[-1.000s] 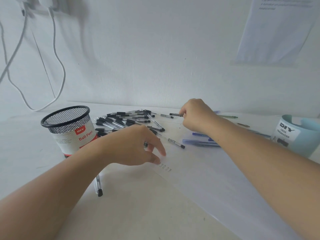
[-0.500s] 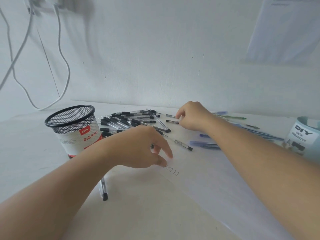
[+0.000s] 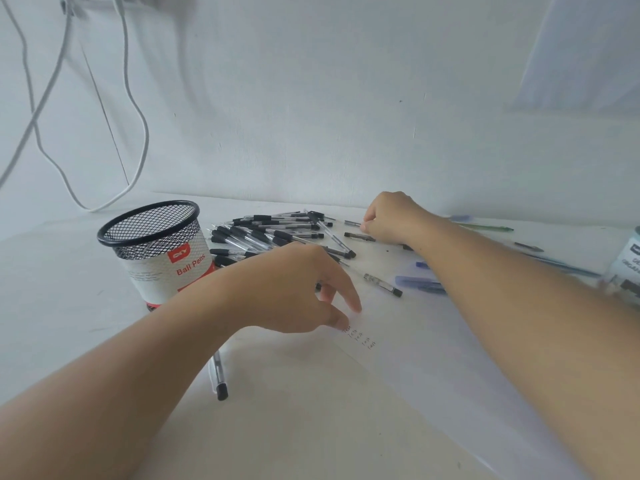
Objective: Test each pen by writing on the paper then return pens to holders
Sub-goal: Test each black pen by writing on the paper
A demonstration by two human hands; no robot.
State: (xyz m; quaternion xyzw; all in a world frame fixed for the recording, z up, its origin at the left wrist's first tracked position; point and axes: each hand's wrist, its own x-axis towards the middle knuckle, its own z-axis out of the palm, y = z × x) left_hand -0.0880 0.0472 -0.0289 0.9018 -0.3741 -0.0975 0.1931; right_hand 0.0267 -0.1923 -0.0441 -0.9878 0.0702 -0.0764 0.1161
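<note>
Picking the next pen to test: right hand (image 3: 391, 218) is curled at the far side of the bench (image 3: 52, 306), fingertips pinching a loose pen (image 3: 352, 223) just right of the pen pile (image 3: 270, 233). Left hand (image 3: 301, 289) has its fingers spread and relaxed, tips pressing the paper (image 3: 450, 375) corner beside the test scribbles (image 3: 360, 337). Few marks against many pens, so probably early in the task. Next move: lift the pen, bring its tip down below the scribbles, write, then drop it in the mesh holder (image 3: 156, 251) or the second holder (image 3: 625, 268) at the right edge. Blue pens (image 3: 420, 284) lie by the right forearm and a stray pen (image 3: 220, 379) by the left. Plain white wall (image 3: 311, 116), cables (image 3: 33, 114) hanging at left.
</note>
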